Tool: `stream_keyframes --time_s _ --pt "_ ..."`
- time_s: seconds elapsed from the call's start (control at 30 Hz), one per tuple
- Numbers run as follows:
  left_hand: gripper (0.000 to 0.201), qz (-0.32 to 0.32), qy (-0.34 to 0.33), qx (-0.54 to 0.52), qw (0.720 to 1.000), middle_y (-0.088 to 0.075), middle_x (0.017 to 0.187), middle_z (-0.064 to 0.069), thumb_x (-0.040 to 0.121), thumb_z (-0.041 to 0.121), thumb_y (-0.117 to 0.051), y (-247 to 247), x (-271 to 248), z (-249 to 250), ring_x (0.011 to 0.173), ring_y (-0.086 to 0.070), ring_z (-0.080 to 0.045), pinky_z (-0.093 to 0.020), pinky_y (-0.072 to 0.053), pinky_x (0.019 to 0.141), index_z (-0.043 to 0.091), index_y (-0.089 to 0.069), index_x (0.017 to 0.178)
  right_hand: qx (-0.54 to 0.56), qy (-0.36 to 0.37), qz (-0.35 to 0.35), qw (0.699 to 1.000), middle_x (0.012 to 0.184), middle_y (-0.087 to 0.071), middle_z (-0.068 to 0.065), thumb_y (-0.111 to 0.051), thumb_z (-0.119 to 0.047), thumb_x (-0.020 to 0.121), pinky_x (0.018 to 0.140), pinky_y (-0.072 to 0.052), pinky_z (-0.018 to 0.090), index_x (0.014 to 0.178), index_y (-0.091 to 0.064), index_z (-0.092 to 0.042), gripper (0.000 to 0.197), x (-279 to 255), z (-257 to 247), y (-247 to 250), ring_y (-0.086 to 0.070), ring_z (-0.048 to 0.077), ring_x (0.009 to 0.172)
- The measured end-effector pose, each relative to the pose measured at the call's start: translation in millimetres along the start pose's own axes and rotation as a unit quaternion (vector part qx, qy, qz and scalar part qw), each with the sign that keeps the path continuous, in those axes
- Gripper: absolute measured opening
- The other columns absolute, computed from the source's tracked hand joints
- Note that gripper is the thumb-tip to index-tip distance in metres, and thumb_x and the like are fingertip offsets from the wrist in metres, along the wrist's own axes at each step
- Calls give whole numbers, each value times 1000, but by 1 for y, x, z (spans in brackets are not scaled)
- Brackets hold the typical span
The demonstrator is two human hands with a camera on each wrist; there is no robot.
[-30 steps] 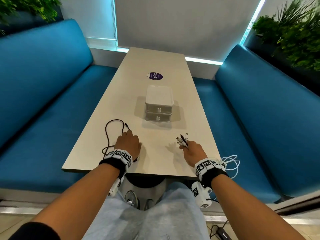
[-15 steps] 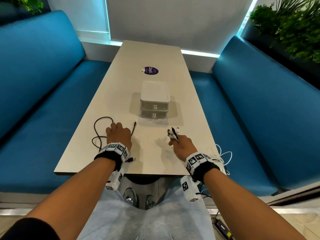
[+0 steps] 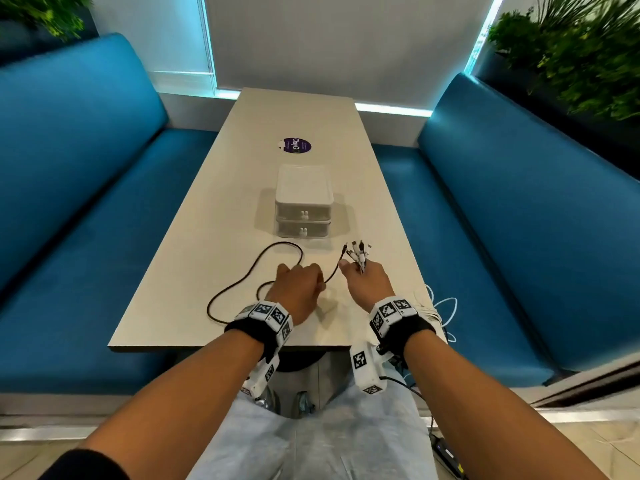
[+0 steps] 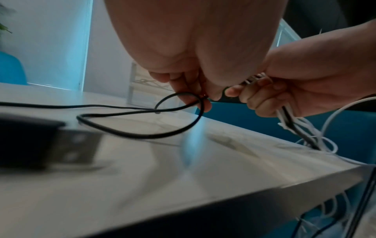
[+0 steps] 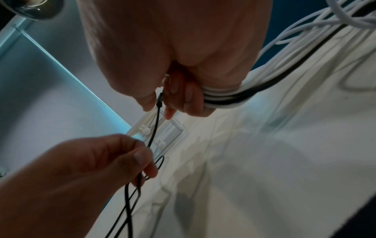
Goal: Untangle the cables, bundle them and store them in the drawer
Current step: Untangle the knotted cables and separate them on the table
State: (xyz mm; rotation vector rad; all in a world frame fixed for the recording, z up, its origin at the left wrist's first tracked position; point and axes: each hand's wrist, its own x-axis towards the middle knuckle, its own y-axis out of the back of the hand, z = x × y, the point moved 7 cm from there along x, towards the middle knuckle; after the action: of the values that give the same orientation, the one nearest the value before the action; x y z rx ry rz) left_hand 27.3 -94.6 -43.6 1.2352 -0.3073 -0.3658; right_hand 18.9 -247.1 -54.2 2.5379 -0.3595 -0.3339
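Observation:
A thin black cable [image 3: 256,268] loops over the near left of the table [image 3: 214,216]. My left hand [image 3: 300,286] pinches this cable [image 4: 183,95] near one end and holds it up toward my right hand [image 3: 363,282]. The right hand grips a bundle of white and black cables [image 5: 221,95] with their plug ends [image 3: 358,252] sticking up. The black cable's tip [image 5: 159,98] sits between the right thumb and forefinger. The bundle's tails [image 3: 441,308] hang off the right table edge. A small white two-drawer box [image 3: 304,199] stands mid-table, both drawers closed.
Blue bench seats [image 3: 86,202] flank the table on both sides. A round purple sticker [image 3: 296,146] lies beyond the drawer box. The black cable's USB plug [image 4: 61,148] rests on the table near my left wrist. Plants [image 3: 571,57] stand at the back right.
My left hand has moved right with the black cable's end, up to my right hand. The cable's loop has been dragged along toward the table's middle.

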Motion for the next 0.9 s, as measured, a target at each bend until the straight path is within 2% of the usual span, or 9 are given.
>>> stream_keyframes --time_s 0.1,0.2,0.3,0.43,0.57,0.63,0.77,0.83,0.9 --pt "18 -13 -20 -9 1000 -61 102 -7 104 26 -41 1 -3 26 99 -49 -29 -33 -21 76 14 -52 112 0 11 -11 1000 65 -57 3 -58 -38 91 70 -44 35 63 -53 -18 36 -2 0 -1 -54 24 68" --pt "20 -32 -50 20 998 -61 105 -6 105 29 -38 -2 -8 41 104 -51 -29 -35 -25 78 14 -49 113 -42 28 -34 998 80 -64 7 -54 -31 94 75 -46 32 73 -60 -20 24 -6 -1 -2 -59 28 80" --pt "31 -75 -38 70 994 -64 101 -10 106 38 -33 -4 -11 31 100 -51 -31 -37 -21 80 15 -53 110 -104 39 -27 993 99 -69 14 -49 -26 97 83 -47 35 96 -67 -10 24 -8 -1 0 -61 33 97" --pt "35 -120 -29 155 980 -69 104 -3 106 36 -27 -1 -15 -11 101 -59 -26 -44 -20 102 23 -60 105 -169 19 22 985 114 -66 21 -44 -23 101 87 -47 39 115 -62 -3 31 -1 15 24 -58 40 107" --pt "28 -117 -13 154 981 -70 106 1 106 30 -30 1 -19 -38 101 -61 -24 -44 -18 107 27 -58 106 -165 -5 41 985 111 -65 21 -38 -29 103 74 -41 33 114 -58 -3 34 1 16 37 -59 40 101" --pt "26 -112 -26 164 980 -70 104 0 105 29 -32 -2 -18 -30 101 -61 -25 -44 -18 105 25 -58 108 -134 17 20 991 106 -64 18 -37 -30 103 76 -42 33 111 -57 -6 33 -2 3 26 -59 39 101" --pt "28 -106 -33 159 981 -70 100 -8 105 33 -34 -13 -12 -10 98 -62 -30 -43 -23 101 20 -59 103 24 47 -54 997 82 -65 5 -39 -33 101 83 -55 49 89 -55 -19 25 -10 -22 2 -69 32 88" --pt "28 -106 -33 163 980 -68 103 -10 105 33 -35 -18 -11 -4 100 -62 -32 -40 -31 95 17 -58 105 98 49 -95 989 68 -63 7 -37 -30 103 70 -58 44 84 -51 -14 29 -16 -36 -3 -70 31 68" --pt "29 -105 -23 151 983 -65 109 -15 106 32 -35 -20 -10 -2 101 -61 -35 -37 -36 81 13 -56 111 142 37 -157 977 60 -51 7 -38 -22 103 50 -49 32 82 -46 -12 24 -25 -47 -15 -56 23 47"
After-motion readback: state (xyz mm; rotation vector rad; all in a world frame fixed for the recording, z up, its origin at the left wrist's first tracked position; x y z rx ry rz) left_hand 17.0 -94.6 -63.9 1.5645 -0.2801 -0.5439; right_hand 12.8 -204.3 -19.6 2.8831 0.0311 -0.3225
